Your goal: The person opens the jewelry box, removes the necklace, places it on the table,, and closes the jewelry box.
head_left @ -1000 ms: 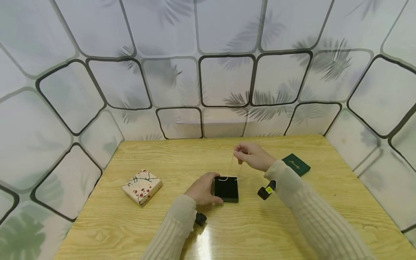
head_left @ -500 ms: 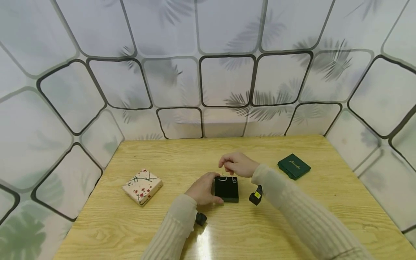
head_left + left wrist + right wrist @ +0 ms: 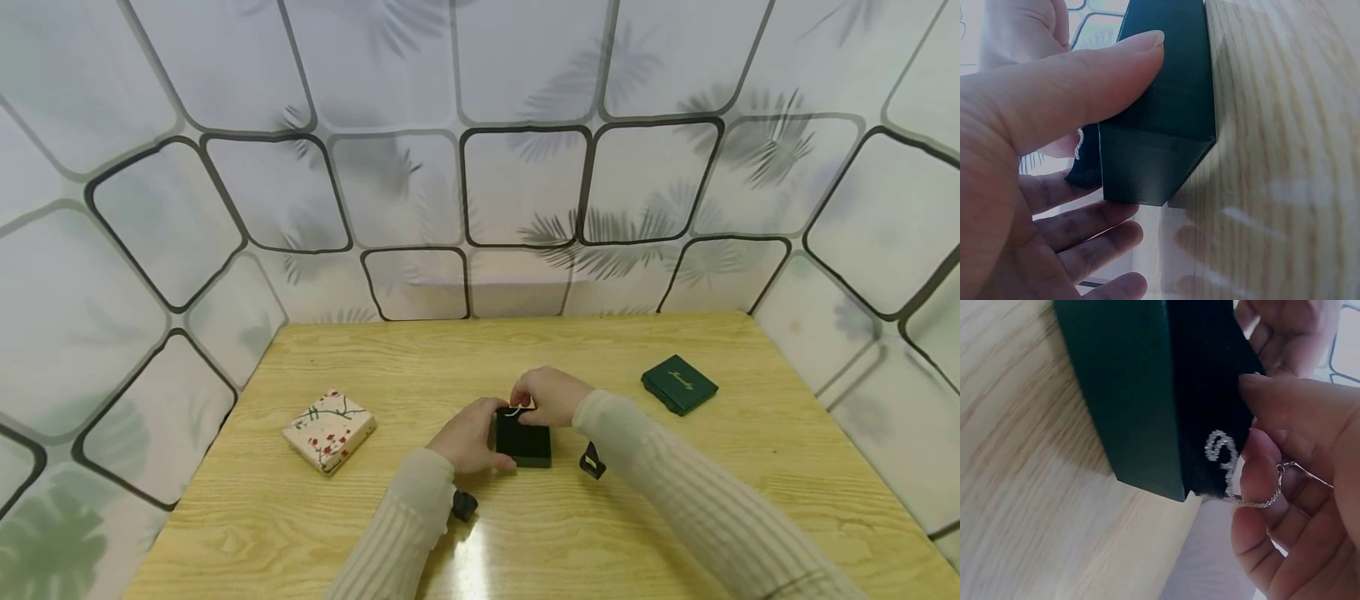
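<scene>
From my remote seat, the main change I see is the right hand: a second ago it held a silver chain raised above the dark green box, and now it is down at that box's far edge. There its thumb and forefinger pinch the rim of the black pad; I cannot tell whether chain is caught between them too. A curl of chain lies on the pad, and a loop with the clasp hangs past the box's far side. The left hand grips the box from its left, unmoved. To me this reads as lifting has given way to settling the chain ends, which look loose. The Jewelry lid lies right of the box, farther back.
</scene>
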